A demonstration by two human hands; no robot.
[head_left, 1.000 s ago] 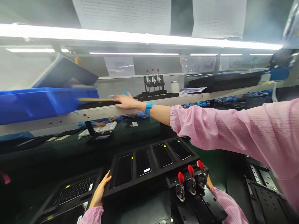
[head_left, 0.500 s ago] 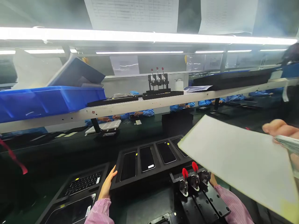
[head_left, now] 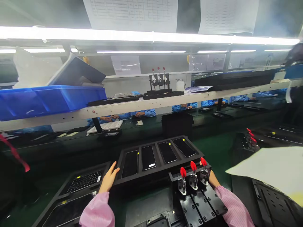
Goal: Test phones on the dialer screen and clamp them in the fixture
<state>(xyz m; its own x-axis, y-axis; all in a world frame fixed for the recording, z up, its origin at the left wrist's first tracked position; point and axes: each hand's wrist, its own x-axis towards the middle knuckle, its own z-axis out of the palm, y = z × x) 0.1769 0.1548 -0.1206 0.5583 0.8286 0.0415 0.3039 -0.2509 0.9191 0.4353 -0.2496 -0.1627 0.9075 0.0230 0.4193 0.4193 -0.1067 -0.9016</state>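
Workbench [head_left: 215, 151]: 4 phones [head_left: 148, 157] fill the black tray [head_left: 156, 176]; left hand [head_left: 109, 179] lies open at its edge; right hand [head_left: 214, 179] grip cannot be told behind clamps [head_left: 193, 178].

Electronics assembly floor in a factory: long workbenches under bright strip lights [head_left: 142, 36], black trays [head_left: 155, 159] of phones [head_left: 148, 157], red-handled toggle clamps [head_left: 193, 178], blue plastic bins [head_left: 52, 101], printed sheets [head_left: 130, 14] overhead, and rows of workers in blue smocks [head_left: 142, 113].

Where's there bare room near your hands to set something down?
Green mat shows right of the phone tray, up to the white sheet. A dark panel lies free below the tray, between the keyboard fixture and the red-handled clamps. It is crowded at the clamps, by the right hand, and where the left hand meets the tray.
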